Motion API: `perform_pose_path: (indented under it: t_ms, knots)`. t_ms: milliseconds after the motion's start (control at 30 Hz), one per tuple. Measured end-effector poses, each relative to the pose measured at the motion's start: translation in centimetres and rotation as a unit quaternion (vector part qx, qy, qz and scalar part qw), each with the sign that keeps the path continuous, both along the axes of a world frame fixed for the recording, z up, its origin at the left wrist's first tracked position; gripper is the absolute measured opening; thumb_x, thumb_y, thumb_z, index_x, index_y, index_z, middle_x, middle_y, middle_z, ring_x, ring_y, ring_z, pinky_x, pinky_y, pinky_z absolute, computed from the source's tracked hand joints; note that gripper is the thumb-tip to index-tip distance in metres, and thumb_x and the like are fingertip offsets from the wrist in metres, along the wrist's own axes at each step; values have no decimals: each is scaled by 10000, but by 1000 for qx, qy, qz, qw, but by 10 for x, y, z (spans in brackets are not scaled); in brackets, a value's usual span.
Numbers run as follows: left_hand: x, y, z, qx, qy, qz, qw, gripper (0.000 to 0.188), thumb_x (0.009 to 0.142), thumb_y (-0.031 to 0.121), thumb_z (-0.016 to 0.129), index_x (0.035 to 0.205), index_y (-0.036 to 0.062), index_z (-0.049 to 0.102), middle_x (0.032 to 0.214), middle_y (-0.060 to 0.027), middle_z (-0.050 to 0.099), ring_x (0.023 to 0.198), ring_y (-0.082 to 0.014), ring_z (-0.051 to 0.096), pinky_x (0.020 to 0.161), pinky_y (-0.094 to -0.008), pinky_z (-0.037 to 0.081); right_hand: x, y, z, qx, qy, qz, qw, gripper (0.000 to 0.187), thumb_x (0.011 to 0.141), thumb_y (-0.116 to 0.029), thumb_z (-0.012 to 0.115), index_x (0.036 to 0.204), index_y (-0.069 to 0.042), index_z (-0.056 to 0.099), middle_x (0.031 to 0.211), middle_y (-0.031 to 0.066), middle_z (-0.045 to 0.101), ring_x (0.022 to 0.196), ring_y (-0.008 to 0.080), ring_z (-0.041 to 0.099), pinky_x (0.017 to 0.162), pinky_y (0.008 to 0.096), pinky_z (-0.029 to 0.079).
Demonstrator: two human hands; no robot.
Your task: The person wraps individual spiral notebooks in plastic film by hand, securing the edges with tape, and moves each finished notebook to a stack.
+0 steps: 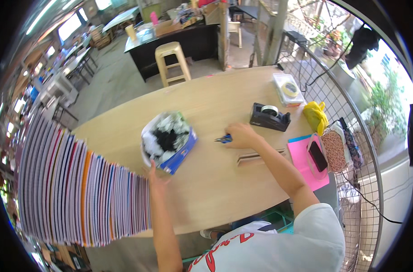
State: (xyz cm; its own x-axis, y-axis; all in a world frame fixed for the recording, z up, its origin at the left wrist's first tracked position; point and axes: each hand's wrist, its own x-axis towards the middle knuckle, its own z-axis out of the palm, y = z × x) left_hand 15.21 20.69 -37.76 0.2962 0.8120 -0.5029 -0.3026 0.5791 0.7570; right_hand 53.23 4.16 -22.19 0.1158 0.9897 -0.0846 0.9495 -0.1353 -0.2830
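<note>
My right hand [241, 136] is closed around small blue-handled snips [223, 139], whose dark tips point left above the table. To the left stands a blue and white box [181, 156] filled with white, pale green and black scraps [166, 136] that look like fabric or thread. My left hand [157, 177] is at the box's near left side, its fingers stretched toward the rim and the thumb apart. Whether the fingertips press on the box is hard to tell. A tall stack of notebooks or paper pads [84, 190] rises just left of that hand.
Behind my right hand sits a black tape dispenser [270, 117], with a clear box [288, 89] farther back. Thin brown strips [261, 156] lie near my right forearm. A pink sheet [301, 158], a phone [318, 155] and a yellow cloth [316, 117] are at the right edge.
</note>
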Motion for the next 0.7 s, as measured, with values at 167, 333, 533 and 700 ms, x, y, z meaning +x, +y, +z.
perform_pose_path:
  t_ms: [167,333,533,700]
  knots:
    - [47,29,-34,-27,74,-82,994,581,843,350,659,1257,-20,489,1277,-236,502,1211,-426,499,918,-693,452,145,-85,-91,-186,-55,-135,972,423,640,-386,768,922,-74,730,977,173,691,989,350,651,815,470,518]
    - [100,89,-8,-9,14,-103,995,244,821,104,556,1021,-34,541,1104,-202,570,1073,-405,576,879,-713,487,162,-98,-153,-162,-71,-163,971,448,636,-398,819,927,-69,730,1175,215,611,1169,338,559,917,481,474]
    - [251,129,-7,-5,-27,-236,971,237,800,31,511,1016,-65,534,1051,-212,601,1021,-409,605,868,-720,493,123,-37,-125,82,-16,119,989,721,737,-403,793,1367,-199,507,1391,199,465,1288,407,421,1033,528,401]
    - [365,137,2,-7,7,-303,953,429,792,38,505,1184,-136,489,1134,-277,623,1038,-439,627,899,-703,496,120,6,-136,-68,0,170,983,799,689,-463,821,1388,-286,474,1364,183,483,1243,474,421,887,544,521]
